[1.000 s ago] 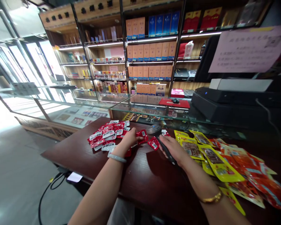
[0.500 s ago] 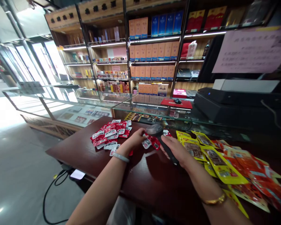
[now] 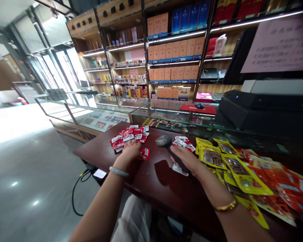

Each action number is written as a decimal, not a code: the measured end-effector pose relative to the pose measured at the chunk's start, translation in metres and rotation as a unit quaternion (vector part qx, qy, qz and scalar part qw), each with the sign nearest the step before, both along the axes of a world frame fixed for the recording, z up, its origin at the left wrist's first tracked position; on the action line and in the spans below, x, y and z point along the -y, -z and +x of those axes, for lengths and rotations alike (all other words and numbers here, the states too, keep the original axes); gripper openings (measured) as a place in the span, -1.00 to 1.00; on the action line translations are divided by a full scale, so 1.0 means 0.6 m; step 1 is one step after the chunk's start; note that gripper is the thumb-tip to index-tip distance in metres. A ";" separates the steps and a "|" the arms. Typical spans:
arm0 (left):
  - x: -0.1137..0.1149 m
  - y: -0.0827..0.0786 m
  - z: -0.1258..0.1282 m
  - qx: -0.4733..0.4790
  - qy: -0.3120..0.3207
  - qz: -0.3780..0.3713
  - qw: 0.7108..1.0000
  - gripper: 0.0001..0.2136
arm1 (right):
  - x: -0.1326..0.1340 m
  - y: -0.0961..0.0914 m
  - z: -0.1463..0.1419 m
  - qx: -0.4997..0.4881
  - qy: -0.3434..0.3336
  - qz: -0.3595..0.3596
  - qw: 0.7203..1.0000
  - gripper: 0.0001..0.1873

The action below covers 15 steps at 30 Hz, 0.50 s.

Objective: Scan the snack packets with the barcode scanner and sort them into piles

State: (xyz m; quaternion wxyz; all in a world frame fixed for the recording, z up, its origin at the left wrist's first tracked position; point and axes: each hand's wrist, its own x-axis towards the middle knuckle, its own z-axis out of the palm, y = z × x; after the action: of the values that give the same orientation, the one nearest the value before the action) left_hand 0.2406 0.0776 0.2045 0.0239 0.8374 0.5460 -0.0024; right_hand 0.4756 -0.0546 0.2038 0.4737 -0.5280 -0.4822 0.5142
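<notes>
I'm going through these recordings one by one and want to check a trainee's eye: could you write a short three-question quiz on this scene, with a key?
1. What does the right hand hold?
a) a computer mouse
b) a handheld barcode scanner
c) a pen

2. True or false: the yellow pouches lie nearer the right hand than the orange pouches do.

3. Which hand is at the larger pile of red-and-white sachets?

Key:
1. b
2. True
3. The left hand
</notes>
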 end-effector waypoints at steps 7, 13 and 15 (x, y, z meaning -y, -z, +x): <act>0.011 0.021 0.028 0.070 -0.045 0.027 0.996 -0.43 | 0.001 0.001 -0.007 0.018 -0.017 0.028 0.999 -0.42; 0.022 0.036 0.037 0.119 -0.050 0.039 0.991 -0.52 | 0.000 0.002 -0.009 0.005 -0.022 0.023 0.999 -0.43; 0.026 0.034 0.037 0.124 -0.051 0.039 0.990 -0.56 | 0.000 0.003 -0.009 0.004 -0.024 0.024 0.999 -0.42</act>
State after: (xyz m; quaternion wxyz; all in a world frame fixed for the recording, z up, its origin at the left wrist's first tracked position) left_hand 0.2628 0.0622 0.1840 0.0585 0.8029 0.5802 0.1238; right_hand 0.4702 -0.0548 0.2022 0.4717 -0.5069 -0.5084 0.5119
